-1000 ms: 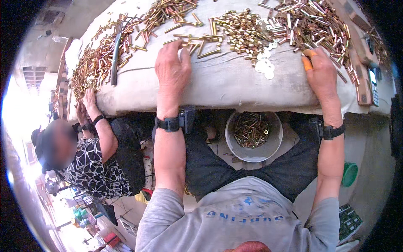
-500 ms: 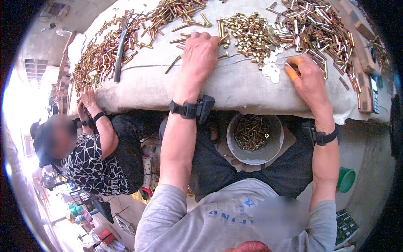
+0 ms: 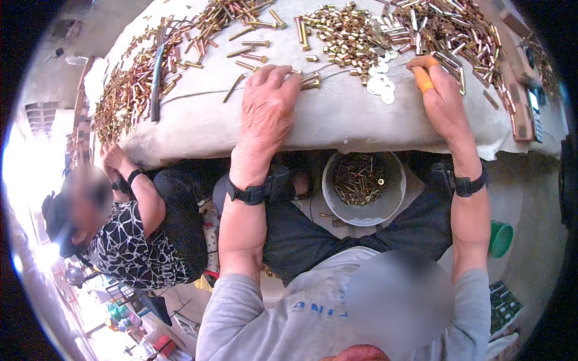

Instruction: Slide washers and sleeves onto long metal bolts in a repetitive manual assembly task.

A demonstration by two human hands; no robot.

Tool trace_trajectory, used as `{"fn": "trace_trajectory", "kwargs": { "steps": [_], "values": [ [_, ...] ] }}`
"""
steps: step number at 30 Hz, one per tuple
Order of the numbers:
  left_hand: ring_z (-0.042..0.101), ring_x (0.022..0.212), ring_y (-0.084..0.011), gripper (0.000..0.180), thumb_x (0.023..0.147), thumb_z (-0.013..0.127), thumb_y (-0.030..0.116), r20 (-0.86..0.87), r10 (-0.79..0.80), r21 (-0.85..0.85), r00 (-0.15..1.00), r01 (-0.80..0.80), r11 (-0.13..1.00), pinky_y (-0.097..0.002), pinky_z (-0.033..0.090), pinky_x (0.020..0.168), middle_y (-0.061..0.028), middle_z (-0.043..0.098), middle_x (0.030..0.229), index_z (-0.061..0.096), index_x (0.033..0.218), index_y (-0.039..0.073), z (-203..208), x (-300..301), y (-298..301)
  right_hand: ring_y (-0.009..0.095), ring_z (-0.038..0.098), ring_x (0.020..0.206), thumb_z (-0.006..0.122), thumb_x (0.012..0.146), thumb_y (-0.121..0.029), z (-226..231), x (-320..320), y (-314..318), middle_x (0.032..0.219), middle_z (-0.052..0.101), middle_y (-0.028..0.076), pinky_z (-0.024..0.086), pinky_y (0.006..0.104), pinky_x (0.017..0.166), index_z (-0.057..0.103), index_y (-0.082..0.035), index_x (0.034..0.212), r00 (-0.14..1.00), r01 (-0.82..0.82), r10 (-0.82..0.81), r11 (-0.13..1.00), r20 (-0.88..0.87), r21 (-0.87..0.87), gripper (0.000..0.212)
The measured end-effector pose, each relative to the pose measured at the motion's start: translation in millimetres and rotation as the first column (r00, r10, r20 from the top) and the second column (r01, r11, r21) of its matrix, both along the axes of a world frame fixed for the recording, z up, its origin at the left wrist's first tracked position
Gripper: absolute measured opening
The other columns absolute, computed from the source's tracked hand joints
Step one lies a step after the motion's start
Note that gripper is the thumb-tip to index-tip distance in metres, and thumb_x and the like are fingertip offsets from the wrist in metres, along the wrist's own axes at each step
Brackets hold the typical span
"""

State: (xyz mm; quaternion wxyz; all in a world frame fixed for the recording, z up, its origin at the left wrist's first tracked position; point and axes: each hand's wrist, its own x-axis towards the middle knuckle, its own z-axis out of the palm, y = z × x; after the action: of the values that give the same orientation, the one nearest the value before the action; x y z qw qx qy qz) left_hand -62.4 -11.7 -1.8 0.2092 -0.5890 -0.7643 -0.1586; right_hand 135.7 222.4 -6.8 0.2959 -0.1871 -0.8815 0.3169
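My left hand (image 3: 268,107) lies back-up on the cloth-covered table, fingers bent and close together with their tips hidden. A few brass-coloured bolts (image 3: 310,80) lie right beside its fingertips, and more loose bolts (image 3: 256,43) lie beyond. At the right, my right hand (image 3: 444,103) is curled, with orange covers on two fingers whose tips come close together. Whatever is between them, if anything, is too small to make out. To its left are white flat washers (image 3: 380,84) and a heap of short brass-coloured sleeves (image 3: 346,39).
Long metal sleeves (image 3: 457,36) are heaped at the far right, bolts (image 3: 129,90) at the left beside a dark bar (image 3: 158,81). Below the table edge, a bucket (image 3: 328,195) holds metal fasteners. A co-worker (image 3: 135,240) sits at the left, hands at the table edge.
My left hand has drawn back toward the near table edge, and several bolts now lie by its fingertips. My right hand's covered fingers have come closer together. The view has shifted slightly.
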Motion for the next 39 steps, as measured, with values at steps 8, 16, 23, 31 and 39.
{"fn": "trace_trajectory", "kwargs": {
  "steps": [8,16,23,31,39],
  "values": [
    [0.060,0.080,-0.0331,0.024,0.081,0.058,0.002,0.281,0.025,-0.030,0.959,-0.018,0.999,-0.0401,0.048,0.069,-0.0137,0.061,0.087,0.062,0.104,0.005,14,30,-6,0.026,0.059,0.061,0.068,0.084,-0.028,9,-6,-22,0.070,0.063,0.016,0.045,0.0359,0.058,0.065,-0.001,0.093,0.985,0.074,-0.056,0.991,0.165,-0.108,0.028],
    [0.062,0.075,-0.0317,0.016,0.081,0.061,0.005,0.573,-0.111,0.078,0.812,0.081,0.994,-0.0388,0.050,0.066,-0.0153,0.062,0.084,0.062,0.097,0.004,8,44,6,0.035,0.063,0.081,0.068,0.081,-0.021,-13,-24,-31,0.087,0.064,0.018,0.050,0.0417,0.071,0.063,-0.002,0.092,0.992,-0.077,0.057,0.980,0.109,0.183,0.022],
    [0.062,0.080,-0.0326,0.016,0.085,0.062,0.010,0.465,-0.097,0.070,0.880,0.073,0.995,-0.0377,0.050,0.070,-0.0152,0.062,0.089,0.062,0.100,0.004,-8,45,22,0.035,0.063,0.078,0.067,0.081,-0.014,-11,-25,-24,0.086,0.064,0.017,0.050,0.0400,0.069,0.062,-0.001,0.091,0.998,-0.045,0.042,0.994,0.038,0.099,0.017],
    [0.059,0.082,-0.0359,0.019,0.089,0.058,0.011,0.514,-0.088,0.026,0.854,0.087,0.996,-0.0421,0.048,0.071,-0.0170,0.059,0.088,0.060,0.105,0.003,-2,53,21,0.004,0.051,0.062,0.064,0.089,-0.017,12,-19,-27,0.074,0.057,-0.003,0.044,0.0210,0.055,0.064,-0.006,0.105,0.977,-0.212,0.146,0.730,-0.156,-0.650,0.019],
    [0.059,0.079,-0.0358,0.017,0.091,0.055,0.009,0.634,-0.224,0.123,0.740,0.190,0.974,-0.0396,0.048,0.071,-0.0178,0.058,0.086,0.060,0.105,0.001,-5,54,21,0.001,0.048,0.062,0.061,0.092,-0.018,10,-22,-43,0.074,0.052,-0.007,0.040,0.0167,0.053,0.063,-0.007,0.109,0.926,-0.322,0.327,0.429,-0.187,-0.844,0.021]
  ]
}}
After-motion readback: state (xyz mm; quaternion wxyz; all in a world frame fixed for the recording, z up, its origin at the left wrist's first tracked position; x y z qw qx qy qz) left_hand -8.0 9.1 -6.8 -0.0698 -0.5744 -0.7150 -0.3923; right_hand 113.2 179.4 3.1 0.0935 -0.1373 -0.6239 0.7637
